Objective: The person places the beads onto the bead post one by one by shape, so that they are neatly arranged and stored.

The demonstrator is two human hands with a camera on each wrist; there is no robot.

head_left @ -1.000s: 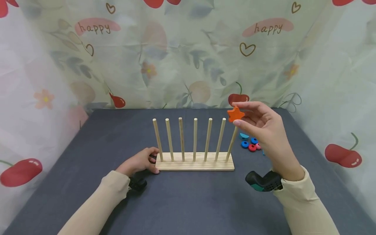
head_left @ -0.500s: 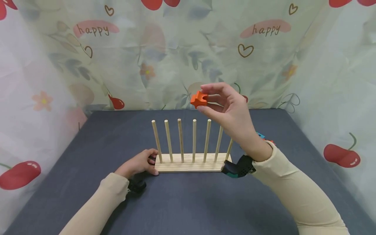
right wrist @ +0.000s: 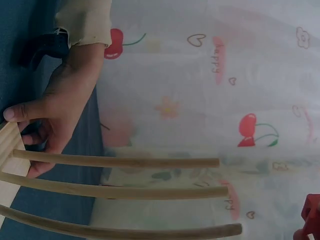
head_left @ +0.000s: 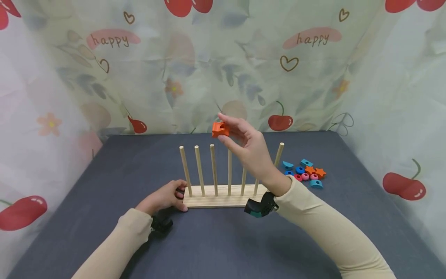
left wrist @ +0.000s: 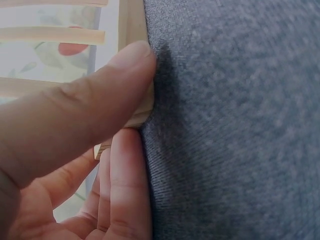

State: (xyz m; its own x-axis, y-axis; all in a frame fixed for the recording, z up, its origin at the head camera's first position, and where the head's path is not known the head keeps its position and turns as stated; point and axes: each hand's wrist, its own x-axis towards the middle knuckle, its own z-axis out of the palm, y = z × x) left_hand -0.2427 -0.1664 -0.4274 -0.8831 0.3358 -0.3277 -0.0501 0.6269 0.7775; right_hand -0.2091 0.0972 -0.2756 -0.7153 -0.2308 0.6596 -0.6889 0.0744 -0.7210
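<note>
A wooden peg rack (head_left: 209, 201) stands on the dark cloth, its upright pegs in one row along a flat base. My left hand (head_left: 164, 197) grips the base's left end. In the left wrist view the thumb (left wrist: 90, 110) lies on the front edge, fingers behind the end. My right hand (head_left: 249, 151) pinches an orange star-shaped bead (head_left: 220, 129) between thumb and fingertips. It is held edge-on, above the peg tops near the third and fourth pegs. The right hand and forearm hide parts of the pegs farther right. In the right wrist view the bead (right wrist: 312, 215) shows at the lower right edge.
Right of the rack lies a loose group of beads: orange stars (head_left: 320, 173), a light-blue half-round (head_left: 316, 184), a light-blue block (head_left: 306, 162), and blue, red and pink round ones. A patterned curtain (head_left: 195, 77) encloses the table's back and sides.
My right hand has carried the orange star bead leftward from beside the rightmost peg, rising and then lowering toward the middle pegs. The bead has turned edge-on. My left hand stays at the base.
</note>
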